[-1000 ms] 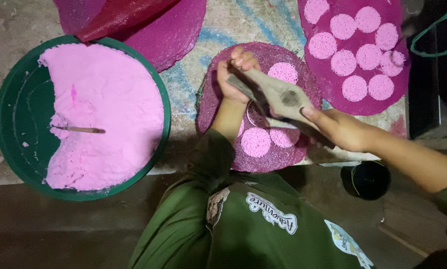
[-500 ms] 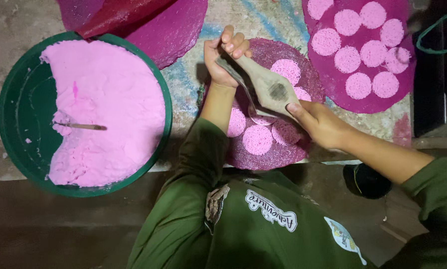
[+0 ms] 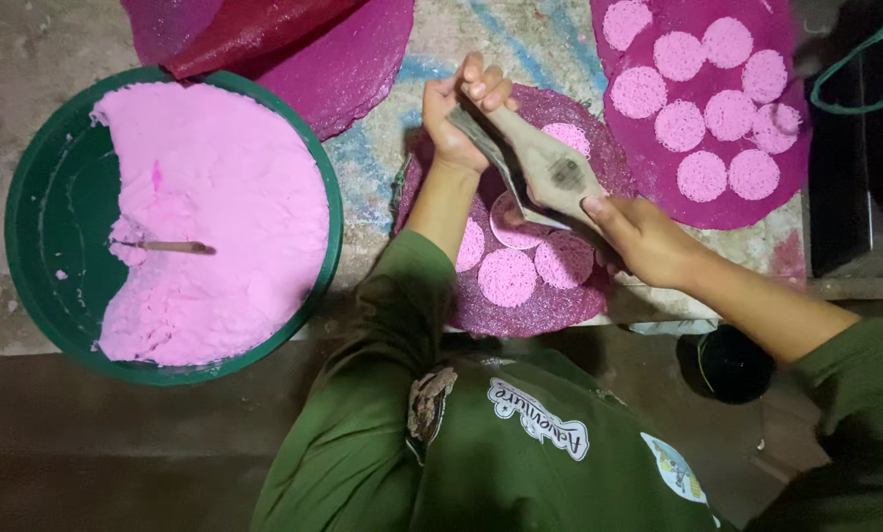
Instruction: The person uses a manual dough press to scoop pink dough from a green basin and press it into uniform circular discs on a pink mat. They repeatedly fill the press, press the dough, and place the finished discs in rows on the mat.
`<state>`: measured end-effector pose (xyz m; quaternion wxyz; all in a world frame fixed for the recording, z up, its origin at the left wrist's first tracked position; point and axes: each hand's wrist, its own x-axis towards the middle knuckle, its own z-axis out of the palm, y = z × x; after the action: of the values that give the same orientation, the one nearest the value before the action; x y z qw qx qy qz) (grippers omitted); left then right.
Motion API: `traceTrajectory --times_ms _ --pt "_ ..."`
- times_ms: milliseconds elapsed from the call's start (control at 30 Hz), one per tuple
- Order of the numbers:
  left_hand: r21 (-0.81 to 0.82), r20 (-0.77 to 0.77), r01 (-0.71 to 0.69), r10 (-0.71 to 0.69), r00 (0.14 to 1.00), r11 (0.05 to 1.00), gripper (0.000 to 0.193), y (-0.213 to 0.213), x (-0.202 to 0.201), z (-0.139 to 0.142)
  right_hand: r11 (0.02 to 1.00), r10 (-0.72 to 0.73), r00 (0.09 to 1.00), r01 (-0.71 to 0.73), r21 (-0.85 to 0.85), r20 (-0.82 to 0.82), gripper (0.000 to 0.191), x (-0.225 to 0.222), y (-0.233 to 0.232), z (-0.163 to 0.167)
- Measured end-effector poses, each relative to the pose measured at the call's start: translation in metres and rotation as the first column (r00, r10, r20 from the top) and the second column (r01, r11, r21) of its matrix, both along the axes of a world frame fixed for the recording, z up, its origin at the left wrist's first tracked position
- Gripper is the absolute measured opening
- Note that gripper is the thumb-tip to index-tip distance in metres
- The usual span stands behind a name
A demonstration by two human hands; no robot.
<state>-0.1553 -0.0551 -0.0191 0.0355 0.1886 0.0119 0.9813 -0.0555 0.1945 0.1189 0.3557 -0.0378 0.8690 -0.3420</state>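
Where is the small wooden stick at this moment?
In the head view it lies on the left side, stuck in the pink dough inside the green basin, far from both hands. The stick points sideways.

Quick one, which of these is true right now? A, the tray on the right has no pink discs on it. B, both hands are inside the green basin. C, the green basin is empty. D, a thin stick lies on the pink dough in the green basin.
D: a thin stick rests on the pink dough in the green basin, while both hands work at the middle tray.
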Motion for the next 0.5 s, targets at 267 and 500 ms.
traceTrajectory --times_ms 267,500 --pt "-0.12 -0.039 -0.063 0.059 0.997 0.991 0.022 -0.01 0.004 0.027 0.993 0.072 0.952 -0.095 -0.064 -0.299 0.062 -0.001 0.002 -0.023" --pt "-0.989 0.148 0.141 0.202 0.968 0.049 0.059 -0.016 0.081 0.038 0.76 -0.164 0.932 -0.089 -0.643 -0.322 0.074 0.05 0.034 -0.035"
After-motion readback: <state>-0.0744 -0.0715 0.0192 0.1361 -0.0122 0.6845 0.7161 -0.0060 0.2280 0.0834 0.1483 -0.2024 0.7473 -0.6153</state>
